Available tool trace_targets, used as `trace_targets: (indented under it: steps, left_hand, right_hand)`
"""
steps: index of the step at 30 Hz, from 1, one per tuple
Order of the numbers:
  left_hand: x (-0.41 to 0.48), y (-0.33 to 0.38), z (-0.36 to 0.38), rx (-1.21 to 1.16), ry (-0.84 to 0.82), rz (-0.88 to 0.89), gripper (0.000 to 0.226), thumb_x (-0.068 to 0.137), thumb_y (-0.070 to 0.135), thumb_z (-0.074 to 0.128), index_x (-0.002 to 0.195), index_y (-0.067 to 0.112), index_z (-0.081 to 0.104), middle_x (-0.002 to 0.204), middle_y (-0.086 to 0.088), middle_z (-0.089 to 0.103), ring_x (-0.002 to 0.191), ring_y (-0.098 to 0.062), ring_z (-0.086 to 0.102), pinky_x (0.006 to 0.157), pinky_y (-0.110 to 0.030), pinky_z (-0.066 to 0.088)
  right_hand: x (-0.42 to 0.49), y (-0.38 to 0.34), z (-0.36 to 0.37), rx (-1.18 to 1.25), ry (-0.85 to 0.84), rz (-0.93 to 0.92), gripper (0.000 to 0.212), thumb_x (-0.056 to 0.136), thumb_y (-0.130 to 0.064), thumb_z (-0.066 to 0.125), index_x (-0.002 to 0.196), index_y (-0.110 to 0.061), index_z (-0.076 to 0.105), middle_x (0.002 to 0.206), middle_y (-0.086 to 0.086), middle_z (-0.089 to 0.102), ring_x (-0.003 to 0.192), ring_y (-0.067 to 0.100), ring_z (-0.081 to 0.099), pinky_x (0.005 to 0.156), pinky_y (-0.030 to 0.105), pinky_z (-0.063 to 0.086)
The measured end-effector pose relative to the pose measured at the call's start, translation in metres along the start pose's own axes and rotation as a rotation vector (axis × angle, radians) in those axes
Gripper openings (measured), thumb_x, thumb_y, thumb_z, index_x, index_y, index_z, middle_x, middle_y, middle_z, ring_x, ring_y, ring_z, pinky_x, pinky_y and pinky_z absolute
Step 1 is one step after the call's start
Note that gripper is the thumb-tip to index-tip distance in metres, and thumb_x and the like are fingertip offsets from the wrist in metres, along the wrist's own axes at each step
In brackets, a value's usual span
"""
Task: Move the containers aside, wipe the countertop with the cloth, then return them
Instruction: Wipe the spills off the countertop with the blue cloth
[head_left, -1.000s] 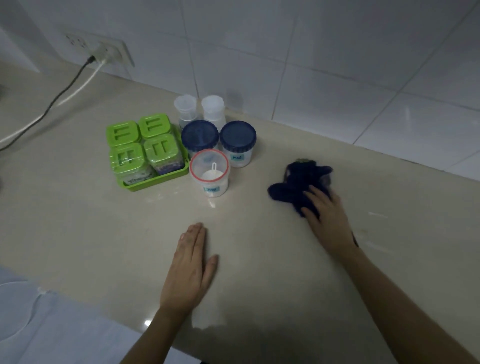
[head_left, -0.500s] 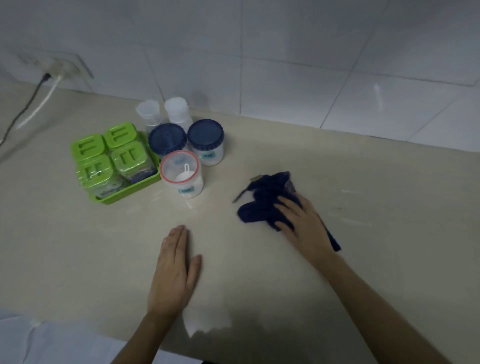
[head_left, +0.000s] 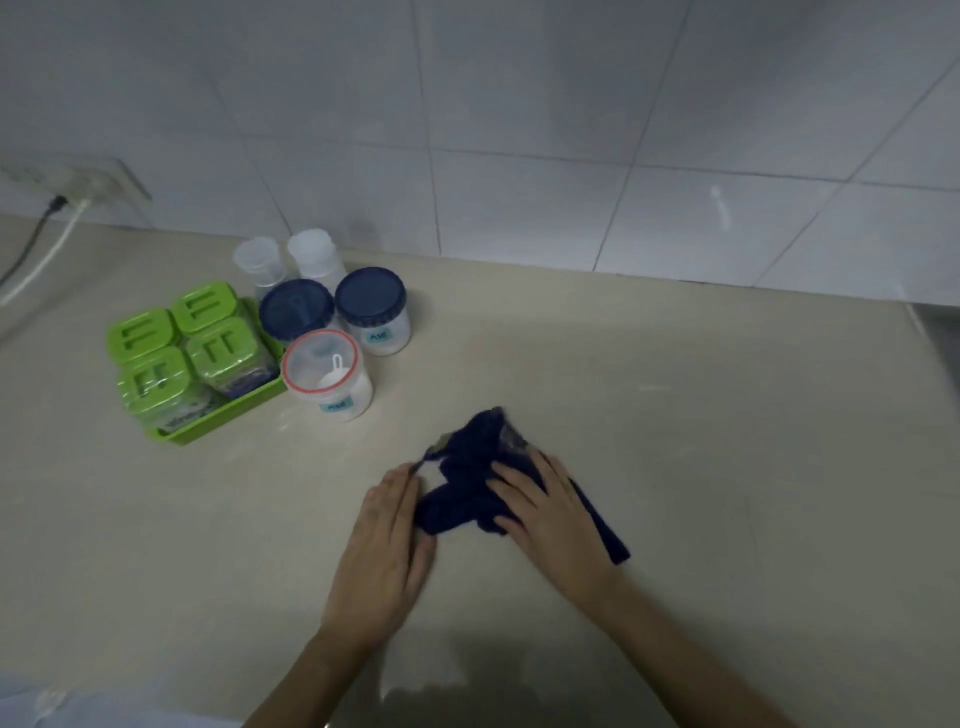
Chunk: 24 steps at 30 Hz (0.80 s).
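A dark blue cloth (head_left: 467, 488) lies crumpled on the beige countertop (head_left: 701, 441). My right hand (head_left: 545, 509) presses flat on its right part. My left hand (head_left: 384, 551) lies flat against the cloth's left edge, fingers together. At the back left stands a green tray (head_left: 208, 431) holding several green-lidded boxes (head_left: 218, 348). Beside it are two blue-lidded jars (head_left: 370, 306), a clear jar with a red rim and a white scoop (head_left: 327, 379), and two small clear bottles (head_left: 260, 260).
A white tiled wall (head_left: 519, 130) runs along the back of the counter. A wall socket (head_left: 78, 182) with two cables plugged in sits at the far left. The counter's right end (head_left: 930, 332) meets a grey edge. White fabric (head_left: 52, 701) shows at the bottom left.
My right hand has dragged the cloth toward me and to the left. My left hand has slid right until it touches the cloth. The view has shifted right.
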<state>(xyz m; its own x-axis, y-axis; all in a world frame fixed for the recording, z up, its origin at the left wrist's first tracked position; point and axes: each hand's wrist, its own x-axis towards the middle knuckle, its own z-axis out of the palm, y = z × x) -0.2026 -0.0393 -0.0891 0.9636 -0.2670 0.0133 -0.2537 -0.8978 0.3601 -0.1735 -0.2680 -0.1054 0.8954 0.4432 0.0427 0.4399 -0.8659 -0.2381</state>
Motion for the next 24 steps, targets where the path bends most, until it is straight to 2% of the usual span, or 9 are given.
trace_targets:
  steps: [2, 5, 9, 11, 12, 16, 18, 20, 24]
  left_hand:
    - [0.013, 0.022, 0.010, -0.004, -0.013, 0.029, 0.062, 0.095, 0.036, 0.042, 0.148, 0.008, 0.025, 0.158, -0.006, 0.019, 0.147, -0.017, 0.014, 0.120, -0.037, 0.011]
    - [0.019, 0.042, 0.027, 0.002, -0.054, 0.054, 0.061, 0.095, 0.036, 0.040, 0.145, 0.004, 0.030, 0.157, -0.010, 0.021, 0.146, -0.022, 0.018, 0.119, -0.039, 0.015]
    - [0.018, 0.043, 0.034, 0.002, -0.037, 0.061, 0.061, 0.093, 0.035, 0.043, 0.142, 0.002, 0.036, 0.155, -0.011, 0.029, 0.145, -0.022, 0.023, 0.119, -0.038, 0.019]
    - [0.017, 0.042, 0.034, -0.006, -0.029, 0.064, 0.060, 0.092, 0.033, 0.044, 0.142, 0.002, 0.037, 0.154, -0.011, 0.030, 0.145, -0.022, 0.024, 0.118, -0.038, 0.019]
    - [0.018, 0.041, 0.034, -0.009, -0.021, 0.068, 0.060, 0.092, 0.033, 0.044, 0.142, 0.002, 0.037, 0.154, -0.010, 0.030, 0.144, -0.021, 0.025, 0.119, -0.038, 0.019]
    - [0.019, 0.044, 0.034, 0.002, -0.030, 0.054, 0.061, 0.091, 0.033, 0.045, 0.144, 0.005, 0.034, 0.154, -0.009, 0.031, 0.144, -0.017, 0.023, 0.120, -0.032, 0.010]
    - [0.019, 0.043, 0.032, -0.024, -0.037, 0.046, 0.062, 0.090, 0.032, 0.046, 0.144, 0.005, 0.035, 0.154, -0.008, 0.030, 0.144, -0.019, 0.024, 0.120, -0.033, 0.013]
    - [0.019, 0.043, 0.032, -0.040, -0.037, 0.053, 0.061, 0.089, 0.033, 0.046, 0.142, 0.004, 0.038, 0.154, -0.008, 0.030, 0.144, -0.020, 0.026, 0.119, -0.036, 0.017]
    - [0.020, 0.043, 0.032, -0.064, -0.018, 0.050, 0.060, 0.088, 0.033, 0.045, 0.140, 0.003, 0.041, 0.152, -0.009, 0.034, 0.143, -0.020, 0.027, 0.118, -0.037, 0.019]
  right_hand:
    - [-0.017, 0.053, -0.012, 0.007, 0.090, 0.115, 0.040, 0.093, -0.035, 0.043, 0.128, -0.020, 0.051, 0.138, -0.001, 0.054, 0.132, 0.028, 0.043, 0.112, 0.045, 0.029]
    - [-0.052, 0.128, -0.039, -0.077, 0.211, 0.460, 0.040, 0.094, -0.029, 0.042, 0.128, -0.012, 0.053, 0.136, 0.008, 0.055, 0.130, 0.031, 0.040, 0.107, 0.042, 0.035]
    - [-0.057, 0.141, -0.046, -0.186, 0.192, 0.797, 0.049, 0.095, -0.034, 0.028, 0.131, -0.009, 0.049, 0.139, 0.011, 0.052, 0.127, 0.041, 0.038, 0.106, 0.050, 0.033]
    - [-0.036, 0.112, -0.036, -0.174, 0.185, 0.793, 0.048, 0.094, -0.034, 0.031, 0.130, -0.010, 0.051, 0.139, 0.010, 0.053, 0.127, 0.043, 0.039, 0.108, 0.052, 0.033]
    - [-0.022, 0.095, -0.028, -0.156, 0.183, 0.712, 0.047, 0.093, -0.035, 0.033, 0.130, -0.012, 0.052, 0.139, 0.008, 0.053, 0.129, 0.042, 0.038, 0.109, 0.053, 0.032]
    - [0.003, 0.050, -0.004, -0.073, 0.058, 0.131, 0.044, 0.092, -0.038, 0.041, 0.131, -0.020, 0.050, 0.141, -0.002, 0.051, 0.135, 0.029, 0.036, 0.112, 0.048, 0.024]
    - [-0.004, 0.076, -0.015, -0.004, 0.038, 0.041, 0.042, 0.091, -0.037, 0.047, 0.130, -0.021, 0.052, 0.138, -0.003, 0.054, 0.131, 0.026, 0.045, 0.111, 0.044, 0.028]
    - [-0.019, 0.120, -0.031, -0.001, 0.110, 0.164, 0.039, 0.090, -0.034, 0.050, 0.125, -0.017, 0.058, 0.134, 0.002, 0.059, 0.127, 0.027, 0.051, 0.107, 0.042, 0.033]
    - [-0.048, 0.171, -0.055, -0.009, 0.229, 0.695, 0.042, 0.095, -0.035, 0.037, 0.128, -0.014, 0.055, 0.138, 0.007, 0.054, 0.129, 0.035, 0.042, 0.108, 0.044, 0.033]
